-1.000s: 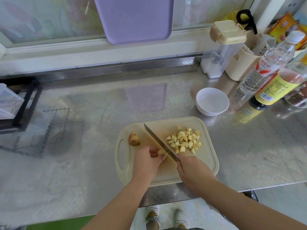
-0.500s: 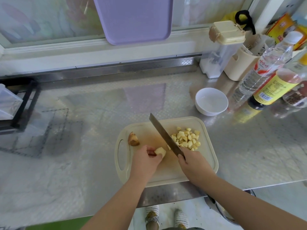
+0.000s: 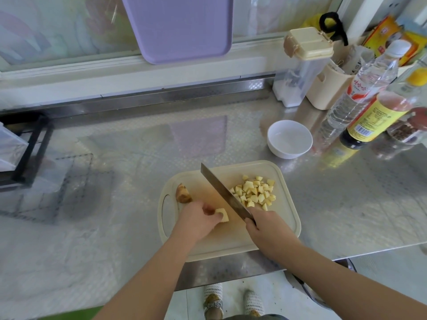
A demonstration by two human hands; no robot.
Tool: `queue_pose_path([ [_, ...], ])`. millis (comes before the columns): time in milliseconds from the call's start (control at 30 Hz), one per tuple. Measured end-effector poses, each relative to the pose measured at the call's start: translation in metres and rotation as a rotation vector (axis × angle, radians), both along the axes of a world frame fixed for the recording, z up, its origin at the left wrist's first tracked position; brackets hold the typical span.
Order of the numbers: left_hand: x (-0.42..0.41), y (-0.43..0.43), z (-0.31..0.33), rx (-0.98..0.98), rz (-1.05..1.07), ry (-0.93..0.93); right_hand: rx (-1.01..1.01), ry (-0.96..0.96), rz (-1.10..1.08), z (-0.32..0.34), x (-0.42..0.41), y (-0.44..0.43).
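A cream cutting board [image 3: 286,227] lies at the near edge of a steel counter. My left hand [image 3: 196,219] pinches a pale apple piece [image 3: 222,214] on the board. My right hand [image 3: 265,224] grips the handle of a long knife [image 3: 221,189], whose blade slants up to the left above the board, beside a heap of diced apple [image 3: 254,192]. A brownish apple core piece [image 3: 182,194] rests near the board's handle slot at the left.
A white bowl [image 3: 290,138] stands just behind the board. Bottles [image 3: 362,88], a clear lidded container [image 3: 300,65] and a cream holder [image 3: 325,88] crowd the back right. A purple tray [image 3: 178,26] leans on the window. A black rack [image 3: 27,148] sits at left.
The knife has lifted off the apple piece and swung its tip up and to the right. My left hand has kept hold of the piece, shifting it slightly.
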State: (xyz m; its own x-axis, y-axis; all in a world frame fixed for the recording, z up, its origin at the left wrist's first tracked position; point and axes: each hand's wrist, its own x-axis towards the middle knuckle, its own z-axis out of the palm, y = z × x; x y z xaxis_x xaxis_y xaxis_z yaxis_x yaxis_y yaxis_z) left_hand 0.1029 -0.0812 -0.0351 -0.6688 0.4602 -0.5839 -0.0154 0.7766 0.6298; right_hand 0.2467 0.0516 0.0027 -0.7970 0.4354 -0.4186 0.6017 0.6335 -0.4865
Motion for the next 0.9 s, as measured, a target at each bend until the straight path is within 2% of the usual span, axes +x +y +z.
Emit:
queue_pose_path([
  [300, 0.006, 0.001, -0.007, -0.008, 0.043, -0.107, -0.017, -0.002, -0.014, 0.0, 0.003, -0.002],
  [567, 0.013, 0.001, -0.008, 0.038, 0.151, -0.283, -0.056, -0.003, -0.043, -0.003, 0.01, -0.019],
  [900, 0.011, 0.002, -0.011, 0.053, 0.173, -0.333, -0.049, -0.033, -0.033, -0.009, 0.005, -0.027],
])
